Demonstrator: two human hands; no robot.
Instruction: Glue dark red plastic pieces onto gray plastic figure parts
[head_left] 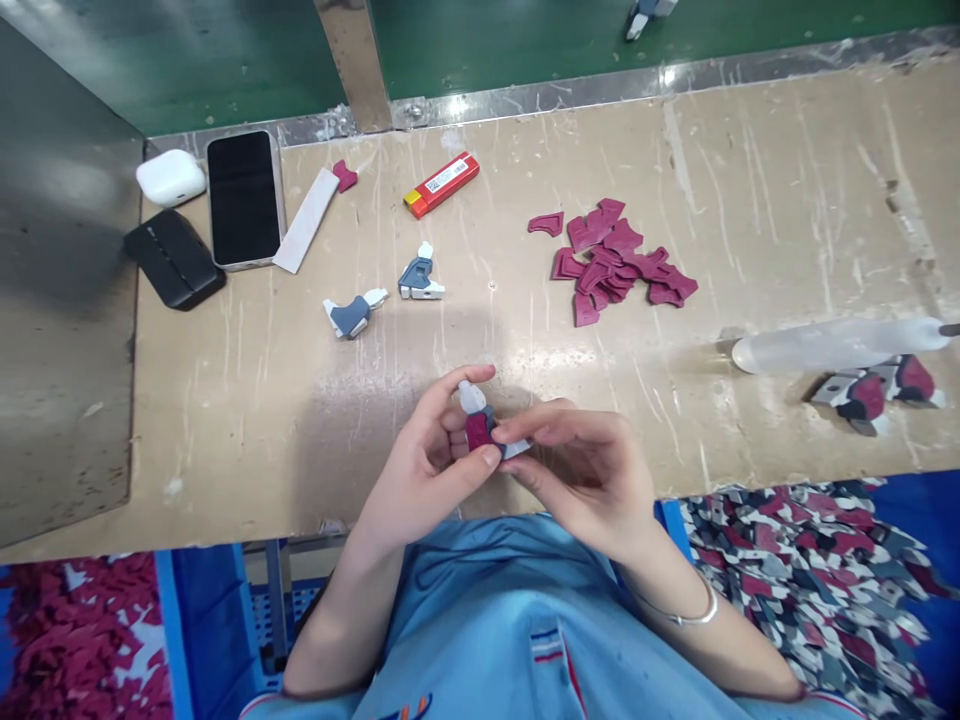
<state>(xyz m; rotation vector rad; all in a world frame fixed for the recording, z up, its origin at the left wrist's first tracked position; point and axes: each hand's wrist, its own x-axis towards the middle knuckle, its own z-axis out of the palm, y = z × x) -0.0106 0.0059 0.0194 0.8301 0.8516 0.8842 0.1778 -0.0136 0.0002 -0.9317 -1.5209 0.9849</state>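
Observation:
Between my two hands, above the front of the table, is a small plastic part [478, 428] in white, grey-blue and dark red. My left hand [435, 440] grips it from the left, its thumb pressed on the lower side and the index finger reaching past the white tip. From the right, my right hand [581, 460] pinches the same part with thumb and fingers. Beyond my hands lie two grey-and-white plastic parts, one tilted [351, 316] and one [421, 275] farther back. A loose pile of dark red plastic pieces [615, 255] lies to the right.
A phone [244, 200], white earbud case [171, 177], black box [175, 260], pale strip [307, 220] and red box [442, 185] lie at the back. A translucent bottle [832, 345] lies right, near assembled parts [862, 395]. Blue bins [202, 630] of pieces stand below the table edge.

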